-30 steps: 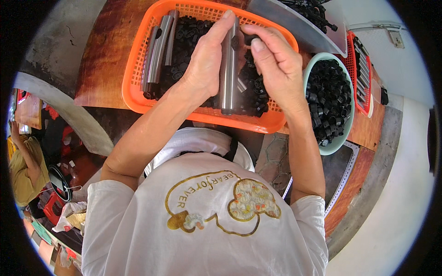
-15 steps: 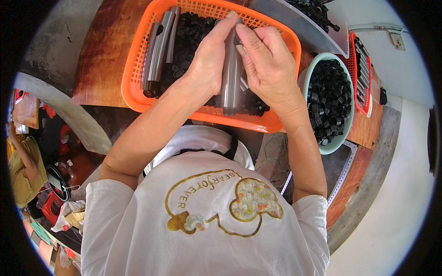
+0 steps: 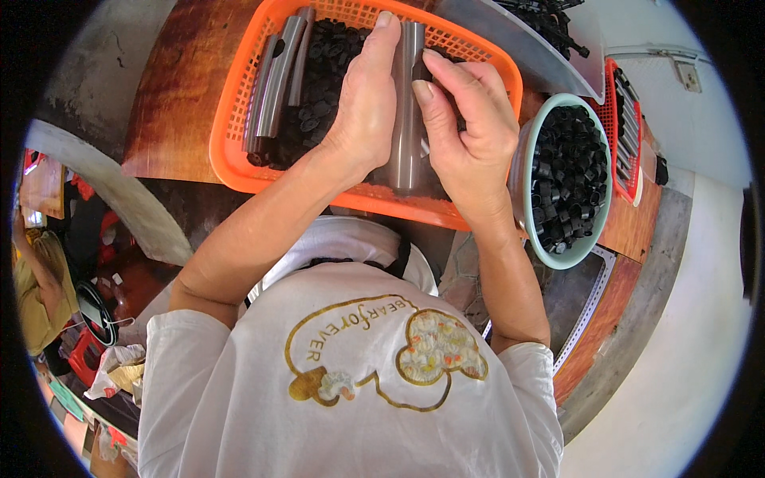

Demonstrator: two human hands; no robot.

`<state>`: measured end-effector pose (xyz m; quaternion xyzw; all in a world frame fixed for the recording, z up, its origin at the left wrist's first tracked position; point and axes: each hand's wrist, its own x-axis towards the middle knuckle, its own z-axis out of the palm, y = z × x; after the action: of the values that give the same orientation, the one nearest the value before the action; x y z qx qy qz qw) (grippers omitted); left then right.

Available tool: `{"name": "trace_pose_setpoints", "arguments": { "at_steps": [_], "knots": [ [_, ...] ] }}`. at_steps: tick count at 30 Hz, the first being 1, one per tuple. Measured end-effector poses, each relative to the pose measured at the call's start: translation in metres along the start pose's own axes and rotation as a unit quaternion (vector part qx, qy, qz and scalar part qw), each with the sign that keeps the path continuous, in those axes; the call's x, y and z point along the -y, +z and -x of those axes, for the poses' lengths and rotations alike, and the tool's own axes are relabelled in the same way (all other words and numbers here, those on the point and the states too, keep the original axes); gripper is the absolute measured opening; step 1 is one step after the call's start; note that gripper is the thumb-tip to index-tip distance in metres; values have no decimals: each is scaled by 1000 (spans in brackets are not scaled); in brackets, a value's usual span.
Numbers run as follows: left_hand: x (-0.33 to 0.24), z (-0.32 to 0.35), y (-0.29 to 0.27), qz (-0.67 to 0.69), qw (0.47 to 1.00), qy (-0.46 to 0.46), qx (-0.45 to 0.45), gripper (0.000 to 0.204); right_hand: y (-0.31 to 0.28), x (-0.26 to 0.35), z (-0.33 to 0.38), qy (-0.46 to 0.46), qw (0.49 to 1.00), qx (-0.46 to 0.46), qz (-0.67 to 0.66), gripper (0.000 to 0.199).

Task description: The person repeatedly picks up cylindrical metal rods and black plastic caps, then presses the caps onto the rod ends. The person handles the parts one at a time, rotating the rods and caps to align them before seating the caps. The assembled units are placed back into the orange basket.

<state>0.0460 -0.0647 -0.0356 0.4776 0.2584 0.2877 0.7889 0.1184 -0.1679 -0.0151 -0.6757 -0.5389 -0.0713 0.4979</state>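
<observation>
A smooth grey tube stands almost lengthwise before me, above the orange basket. My left hand is closed round its left side, with most fingers hidden behind it and the thumb pointing up. My right hand has its thumb and forefinger curled against the tube's upper right edge. Between those fingertips is a dark patch that I cannot make out. The tube's lower end looks blurred. More grey tubes lie at the basket's left side, and loose small black plastic parts fill much of it.
A pale green basin full of black ring-like parts stands at the right. Beyond it is a red basket with tubes. A clear bin is behind. At far left sits another person.
My right hand has shifted down and right from the tube's top, its fingers a little wider apart. The tube's upper end now shows. My left hand is slightly farther left.
</observation>
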Motion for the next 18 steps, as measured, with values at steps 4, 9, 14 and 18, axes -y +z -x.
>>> {"name": "trace_pose_setpoints", "arguments": {
  "at_steps": [4,9,14,18],
  "knots": [
    [4,-2,-1,150,986,-70,10,45,-1,4,1,-1,1000,-10,29,26],
    [4,-3,0,164,985,-48,37,53,0,9,-3,129,988,-25,-82,18],
    [-5,6,3,106,992,-64,22,58,-14,4,-15,398,851,38,-341,28],
    [-8,6,3,132,989,-48,43,63,-12,7,-14,427,831,49,-352,33]
  ]
}}
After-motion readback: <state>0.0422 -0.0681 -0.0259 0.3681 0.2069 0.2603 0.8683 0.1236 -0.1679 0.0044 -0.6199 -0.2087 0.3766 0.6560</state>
